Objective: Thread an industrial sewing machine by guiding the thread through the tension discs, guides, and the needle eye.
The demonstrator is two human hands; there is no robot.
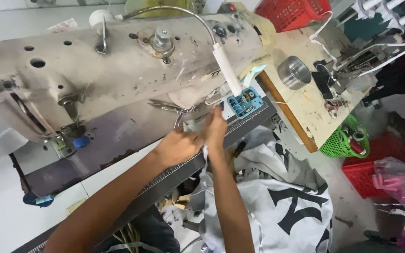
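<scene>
Fingers (214, 122) of both hands pinched white printed fabric (277, 206) at the counter (118, 136) edge, mid-frame, below the grey sewing machine (118, 61); red baskets (366, 173) stood at right.

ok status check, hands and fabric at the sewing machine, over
Left hand and right hand together, both pinching white fabric at the table edge. Sewing machine just beyond. Thread snips lying close ahead of the hands.

Garment workshop: industrial sewing machine (118, 61)
</scene>
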